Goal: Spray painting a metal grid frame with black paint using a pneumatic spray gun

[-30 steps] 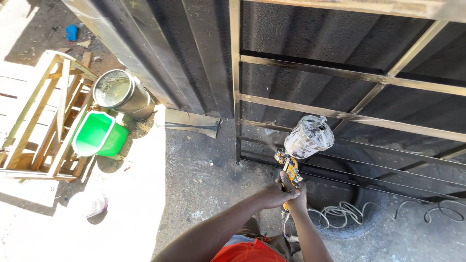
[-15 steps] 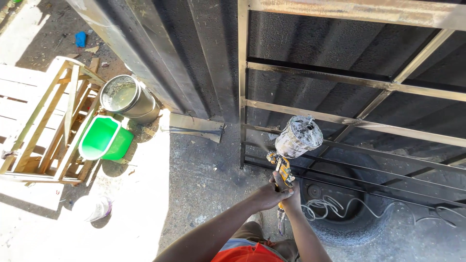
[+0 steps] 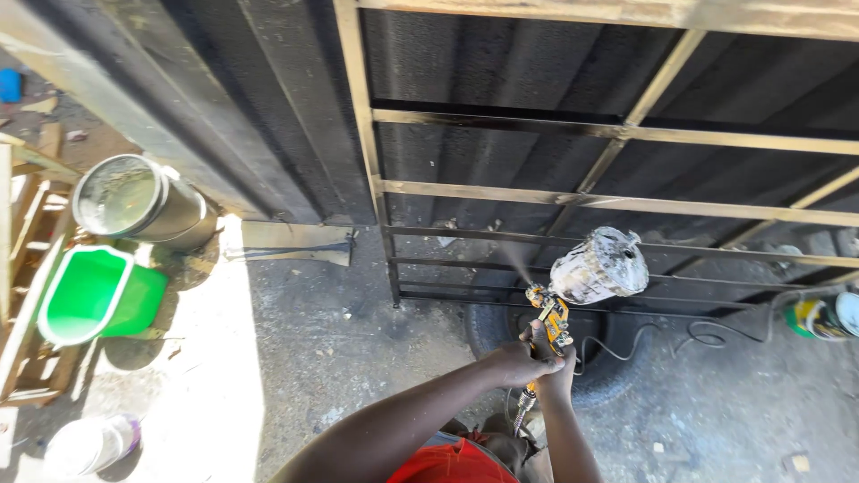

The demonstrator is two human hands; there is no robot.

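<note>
A yellow spray gun (image 3: 548,315) with a paint-spattered cup (image 3: 601,266) on top points at the lower bars of a metal gate frame (image 3: 617,132), which leans in front of dark corrugated sheeting. A faint mist leaves the nozzle toward the bars. My left hand (image 3: 512,362) and my right hand (image 3: 560,376) are both wrapped around the gun's handle. A hose (image 3: 522,407) hangs from the bottom of the handle.
A black tyre (image 3: 494,329) lies under the gate, with a cable (image 3: 689,335) coiled over it. A paint tin (image 3: 819,316) lies at the right. At the left are a green bucket (image 3: 94,295), a metal bucket (image 3: 134,201), a wooden frame (image 3: 22,224) and a white container (image 3: 85,444).
The spray gun has moved to the right along the lower bars, away from the gate's left post. The view has come closer. Both hands stay on the gun.
</note>
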